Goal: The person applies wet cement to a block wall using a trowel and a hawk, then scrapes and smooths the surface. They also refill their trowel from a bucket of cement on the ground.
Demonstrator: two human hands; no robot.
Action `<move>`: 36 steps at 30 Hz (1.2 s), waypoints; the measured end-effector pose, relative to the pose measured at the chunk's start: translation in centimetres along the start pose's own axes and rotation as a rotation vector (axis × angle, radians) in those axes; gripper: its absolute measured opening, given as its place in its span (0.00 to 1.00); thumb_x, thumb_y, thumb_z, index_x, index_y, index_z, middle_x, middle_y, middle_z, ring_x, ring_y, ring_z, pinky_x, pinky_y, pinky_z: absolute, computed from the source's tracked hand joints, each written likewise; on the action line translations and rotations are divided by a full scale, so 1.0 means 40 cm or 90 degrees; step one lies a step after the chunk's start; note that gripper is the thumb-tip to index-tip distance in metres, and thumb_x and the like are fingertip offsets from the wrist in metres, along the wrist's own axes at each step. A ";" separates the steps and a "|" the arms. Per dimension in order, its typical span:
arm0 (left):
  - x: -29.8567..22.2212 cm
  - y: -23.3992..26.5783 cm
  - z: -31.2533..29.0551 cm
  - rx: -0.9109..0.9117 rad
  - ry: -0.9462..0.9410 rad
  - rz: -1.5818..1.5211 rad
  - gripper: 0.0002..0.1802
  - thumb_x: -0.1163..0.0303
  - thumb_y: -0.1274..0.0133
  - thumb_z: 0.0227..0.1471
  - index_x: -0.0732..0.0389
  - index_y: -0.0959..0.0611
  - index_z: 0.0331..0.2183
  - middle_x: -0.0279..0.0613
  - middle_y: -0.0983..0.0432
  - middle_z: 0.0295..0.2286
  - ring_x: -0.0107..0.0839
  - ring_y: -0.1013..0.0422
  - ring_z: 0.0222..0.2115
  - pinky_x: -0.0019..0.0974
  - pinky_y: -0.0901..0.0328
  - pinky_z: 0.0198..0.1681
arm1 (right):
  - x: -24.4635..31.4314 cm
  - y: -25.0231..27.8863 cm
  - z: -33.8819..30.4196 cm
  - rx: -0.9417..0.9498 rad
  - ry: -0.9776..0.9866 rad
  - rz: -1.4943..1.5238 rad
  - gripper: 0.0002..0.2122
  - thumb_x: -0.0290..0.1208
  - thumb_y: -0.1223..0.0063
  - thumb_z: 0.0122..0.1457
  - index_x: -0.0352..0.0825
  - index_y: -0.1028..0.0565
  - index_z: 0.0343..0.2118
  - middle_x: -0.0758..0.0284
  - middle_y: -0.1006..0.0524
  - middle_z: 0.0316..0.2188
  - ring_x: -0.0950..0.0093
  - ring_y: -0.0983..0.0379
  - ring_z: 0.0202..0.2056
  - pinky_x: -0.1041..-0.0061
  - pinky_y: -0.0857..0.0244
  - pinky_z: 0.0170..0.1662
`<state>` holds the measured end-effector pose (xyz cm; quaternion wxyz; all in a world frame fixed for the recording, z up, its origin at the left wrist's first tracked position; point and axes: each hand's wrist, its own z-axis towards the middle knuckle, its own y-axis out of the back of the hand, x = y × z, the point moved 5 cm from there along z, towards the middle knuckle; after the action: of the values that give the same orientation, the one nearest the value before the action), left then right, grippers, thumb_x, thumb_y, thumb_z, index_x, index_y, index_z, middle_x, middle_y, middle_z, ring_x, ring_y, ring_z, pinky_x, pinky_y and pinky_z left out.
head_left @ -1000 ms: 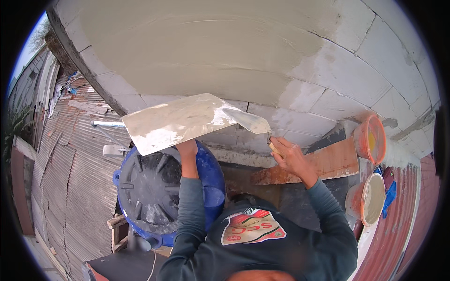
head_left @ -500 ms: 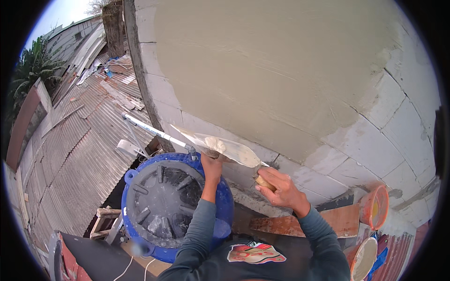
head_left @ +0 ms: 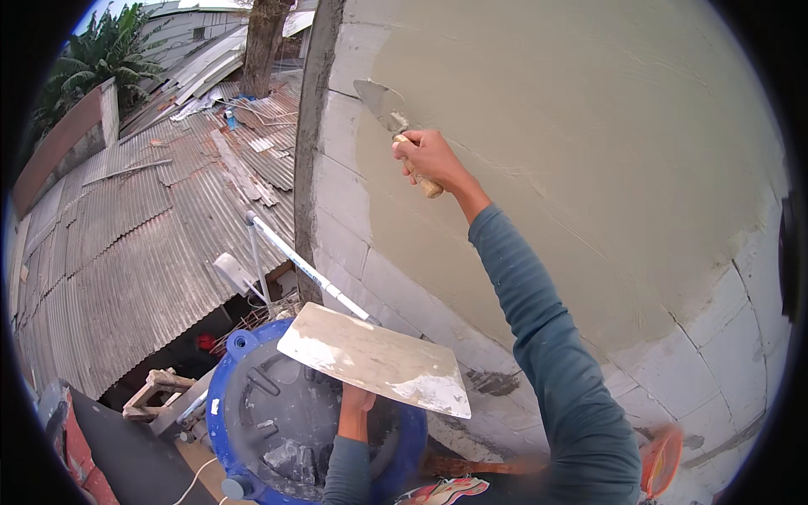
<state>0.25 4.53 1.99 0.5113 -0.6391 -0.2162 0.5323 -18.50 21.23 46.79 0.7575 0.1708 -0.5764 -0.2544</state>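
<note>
My right hand point(head_left: 434, 160) is closed around the wooden handle of a pointed trowel point(head_left: 383, 103). The trowel's blade lies at the upper left edge of the wet grey-green plaster point(head_left: 572, 143) on the block wall point(head_left: 341, 202). Lower down, my left hand point(head_left: 358, 400) grips a plasterer's hawk point(head_left: 370, 353) from beneath; its handle and most of my fingers are hidden. The hawk is a pale, slightly curved board, tilted, with whitish smears of mortar on top. It hangs above a blue barrel with a dark lid point(head_left: 261, 429).
A white pipe point(head_left: 307, 268) slants up left from behind the hawk. Corrugated roofing sheets point(head_left: 126, 261) spread out at the left, beyond the wall's edge. An orange bucket point(head_left: 661, 463) stands at lower right. A wooden frame point(head_left: 156, 394) sits left of the barrel.
My right hand has carried the trowel from the hawk up and left to the wall. The pale lump on the hawk is gone, and the hawk's face shows more. The view has shifted.
</note>
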 end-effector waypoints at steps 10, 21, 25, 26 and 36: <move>0.036 0.054 0.001 -0.072 0.021 -0.106 0.34 0.66 0.40 0.59 0.59 0.35 0.62 0.42 0.32 0.57 0.40 0.32 0.56 0.46 0.31 0.57 | -0.149 -0.039 0.103 0.065 -0.189 -0.075 0.09 0.29 0.45 0.61 0.26 0.25 0.31 0.63 0.25 0.24 0.76 0.28 0.20 0.75 0.33 0.19; 0.014 0.053 -0.014 -0.085 0.006 -0.031 0.32 0.59 0.43 0.62 0.61 0.34 0.62 0.43 0.30 0.55 0.39 0.30 0.54 0.45 0.30 0.56 | 0.372 0.467 0.053 -0.179 0.063 0.054 0.14 0.30 0.46 0.65 0.21 0.27 0.44 0.61 0.23 0.32 0.79 0.28 0.22 0.81 0.32 0.19; 0.039 0.086 0.006 -0.040 0.018 -0.035 0.34 0.58 0.43 0.62 0.60 0.34 0.62 0.44 0.30 0.57 0.41 0.30 0.55 0.46 0.31 0.57 | 0.439 0.639 -0.193 -0.281 0.179 0.073 0.16 0.33 0.47 0.66 0.21 0.28 0.46 0.61 0.23 0.34 0.80 0.29 0.23 0.83 0.33 0.20; 0.042 0.077 0.005 -0.032 0.026 -0.051 0.34 0.57 0.43 0.62 0.60 0.34 0.63 0.44 0.31 0.57 0.42 0.30 0.56 0.48 0.32 0.58 | 0.442 0.671 -0.296 -0.290 0.200 0.071 0.17 0.34 0.48 0.67 0.22 0.28 0.48 0.62 0.24 0.35 0.80 0.29 0.23 0.84 0.33 0.20; 0.101 -0.090 -0.161 0.081 0.226 -0.094 0.30 0.61 0.45 0.63 0.61 0.32 0.62 0.44 0.32 0.58 0.43 0.34 0.58 0.48 0.35 0.61 | 0.320 0.541 -1.575 -0.502 -0.190 -0.176 0.22 0.33 0.40 0.61 0.24 0.27 0.54 0.66 0.23 0.31 0.82 0.31 0.18 0.84 0.38 0.18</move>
<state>8.40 6.49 2.74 0.6188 -0.6715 -0.1347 0.3847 48.72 29.18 51.32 0.6319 -0.0941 -0.5103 -0.5758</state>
